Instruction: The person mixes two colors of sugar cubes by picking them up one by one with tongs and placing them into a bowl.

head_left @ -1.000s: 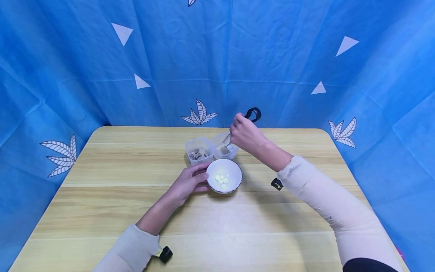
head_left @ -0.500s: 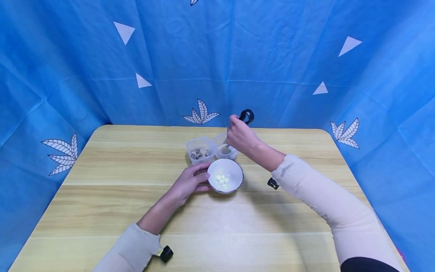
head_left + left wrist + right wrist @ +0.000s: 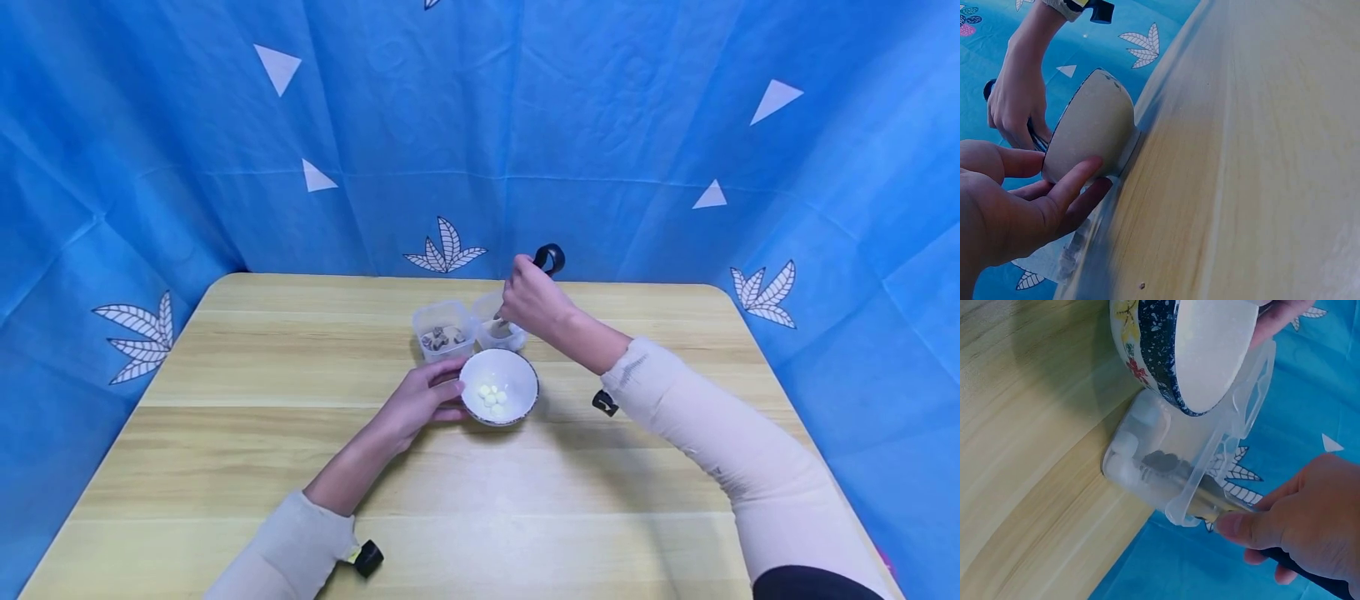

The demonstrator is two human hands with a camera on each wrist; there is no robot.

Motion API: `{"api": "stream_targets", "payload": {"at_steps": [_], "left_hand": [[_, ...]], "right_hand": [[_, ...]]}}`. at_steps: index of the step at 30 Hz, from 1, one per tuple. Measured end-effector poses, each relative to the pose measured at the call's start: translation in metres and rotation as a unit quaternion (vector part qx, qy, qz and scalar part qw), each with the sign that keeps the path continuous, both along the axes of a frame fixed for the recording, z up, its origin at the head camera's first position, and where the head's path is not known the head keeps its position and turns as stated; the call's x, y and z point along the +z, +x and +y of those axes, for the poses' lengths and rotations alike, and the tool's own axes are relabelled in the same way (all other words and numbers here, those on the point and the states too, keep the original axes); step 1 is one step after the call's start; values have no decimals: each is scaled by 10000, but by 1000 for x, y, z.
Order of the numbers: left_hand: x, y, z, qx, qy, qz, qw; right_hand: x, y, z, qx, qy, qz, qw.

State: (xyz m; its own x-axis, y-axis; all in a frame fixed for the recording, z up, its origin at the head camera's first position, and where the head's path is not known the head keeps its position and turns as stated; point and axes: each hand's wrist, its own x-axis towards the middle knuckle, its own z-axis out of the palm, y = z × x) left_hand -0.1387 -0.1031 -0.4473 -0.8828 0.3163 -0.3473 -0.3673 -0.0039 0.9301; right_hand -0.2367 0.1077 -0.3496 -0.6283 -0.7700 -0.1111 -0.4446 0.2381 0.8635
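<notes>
Head view. Across the counter, pale wood grain, a white-lined bowl is sitting just right of the left hand, which is gripping its left side, thumb at the rim. White pieces are lying inside. Just beyond, two clear tubs are standing side by side: the left tub is holding greyish chunks; the right tub is receiving the end of a black-handled tool. The right hand is clasping that tool, its long axis slanting from far right down to near left. Governing relation: the bowl is lying on the near side of the right tub, the left hand being nearer to it.

Left wrist view. The bowl is showing its outer wall, fingers supporting it from beneath; whether its foot is touching the counter, I cannot tell.

Right wrist view. White lumps are resting in the right tub beside the tool's dark end, whose exact shape is staying unclear.
</notes>
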Motion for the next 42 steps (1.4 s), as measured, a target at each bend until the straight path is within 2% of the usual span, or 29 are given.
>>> {"api": "stream_targets", "payload": {"at_steps": [6, 15, 21, 27, 35, 39, 42], "left_hand": [[0, 0, 1, -22, 2, 20, 10000], [0, 1, 1, 31, -56, 46, 10000], [-2, 1, 0, -10, 54, 32, 10000], [-1, 1, 1, -12, 86, 23, 10000], [-1, 1, 1, -31, 106, 35, 9999], [-1, 1, 1, -30, 88, 23, 10000], [-1, 1, 1, -7, 51, 13, 10000]], "right_hand": [[1, 2, 15, 302, -919, -78, 9953], [0, 6, 45, 935, -1815, 15, 9789], [0, 12, 66, 971, -2304, -74, 9682], [-5, 18, 83, 927, -3080, -251, 9465], [-10, 35, 96, 861, -3913, -798, 9127], [-13, 46, 100, 953, -4187, -1019, 8973], [-17, 54, 101, 1004, -4274, -1133, 8913]]}}
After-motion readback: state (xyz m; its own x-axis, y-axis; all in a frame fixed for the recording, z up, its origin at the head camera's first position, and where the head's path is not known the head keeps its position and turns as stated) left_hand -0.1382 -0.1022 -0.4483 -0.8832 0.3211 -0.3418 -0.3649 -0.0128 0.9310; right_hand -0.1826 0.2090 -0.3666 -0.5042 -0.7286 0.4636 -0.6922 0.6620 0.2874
